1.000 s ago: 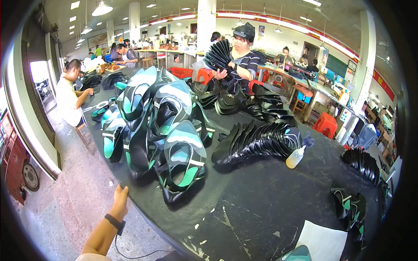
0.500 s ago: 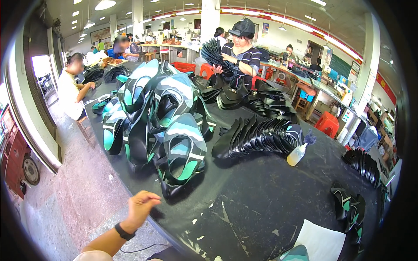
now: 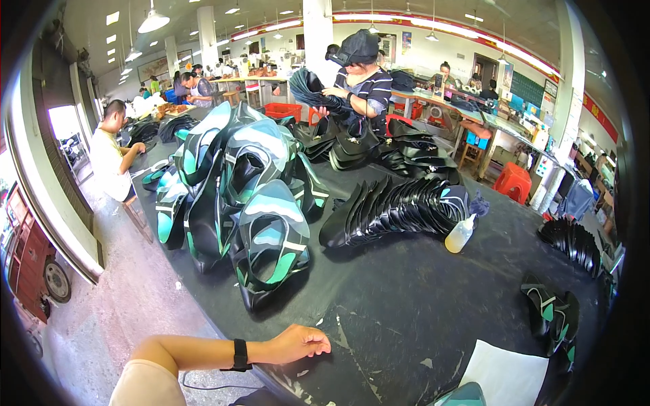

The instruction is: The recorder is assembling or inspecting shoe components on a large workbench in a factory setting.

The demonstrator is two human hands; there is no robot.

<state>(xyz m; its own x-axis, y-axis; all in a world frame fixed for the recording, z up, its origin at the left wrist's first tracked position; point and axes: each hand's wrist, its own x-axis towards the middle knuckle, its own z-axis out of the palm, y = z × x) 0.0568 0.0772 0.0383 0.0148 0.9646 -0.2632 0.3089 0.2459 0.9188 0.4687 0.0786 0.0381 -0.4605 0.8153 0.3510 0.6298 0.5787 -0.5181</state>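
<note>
My left hand [image 3: 298, 344], a dark band on its wrist, reaches in over the near edge of the black table [image 3: 399, 291]. Its fingers are curled in and no object shows in them. My right hand is out of view. Beyond my left hand stands a heap of black, teal and white shoe uppers [image 3: 274, 210], the closest one just past my fingers. At the lower edge lies a teal piece [image 3: 466, 395], mostly cut off by the frame, beside a white sheet [image 3: 504, 375].
A row of black shoe parts [image 3: 393, 215] lies mid-table, beside a squeeze bottle [image 3: 460, 235] of yellowish liquid. More uppers [image 3: 550, 312] and a dark stack [image 3: 570, 243] sit at the right. Across the table a person in a cap [image 3: 359, 81] holds a fan of dark pieces.
My left hand has swung right and toward me, away from the heap to above the near table edge. The person across has shifted slightly with the dark pieces.
</note>
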